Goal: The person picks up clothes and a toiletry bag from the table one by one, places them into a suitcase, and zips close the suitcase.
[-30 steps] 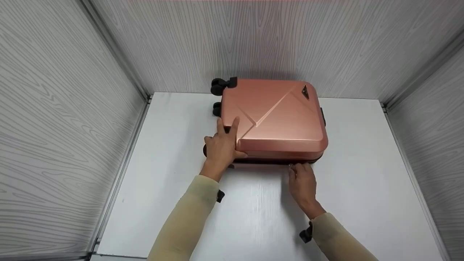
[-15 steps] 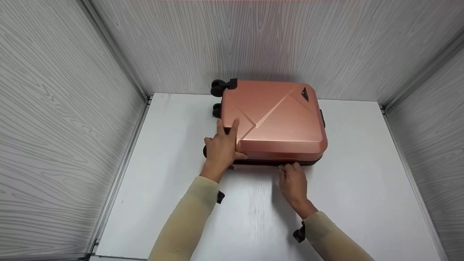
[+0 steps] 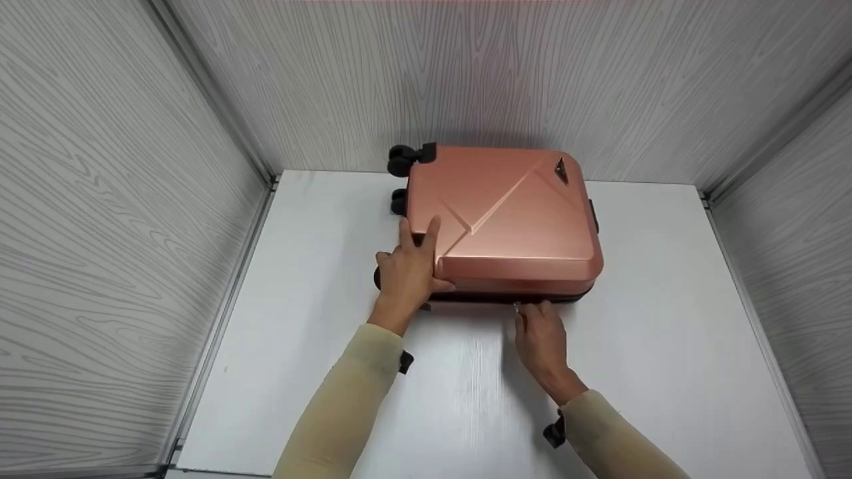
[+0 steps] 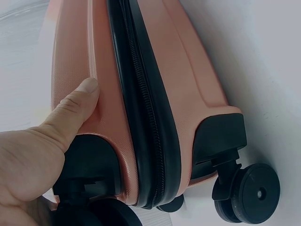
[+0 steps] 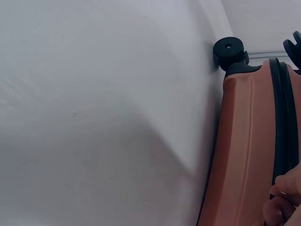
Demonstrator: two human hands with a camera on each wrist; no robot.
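Observation:
A rose-pink hard-shell suitcase [image 3: 512,219] lies flat, its black wheels toward the left. My left hand [image 3: 405,273] rests over its near left corner with fingers spread, two of them up on the top shell. In the left wrist view the thumb [image 4: 70,110] lies straight along the shell's side, beside a black wheel mount [image 4: 91,162] and the black zipper [image 4: 143,94]. At the near long side, my right hand [image 3: 542,339] pinches a small metal zipper pull [image 3: 516,306] between curled fingers. Up close, those fingertips [image 5: 287,186] sit right at the zipper band, mostly hiding the pull.
The suitcase lies on a white tabletop [image 3: 319,372], close to the grey wood-grain back panel [image 3: 479,73]. Similar panels rise on the left [image 3: 100,233] and right [image 3: 799,279]. A black caster wheel [image 4: 256,193] stands out from the suitcase's lower shell.
My right hand has slid left along the suitcase's near side with the zipper pull, then stayed nearly in place over the last half second. The left hand and the suitcase have hardly moved.

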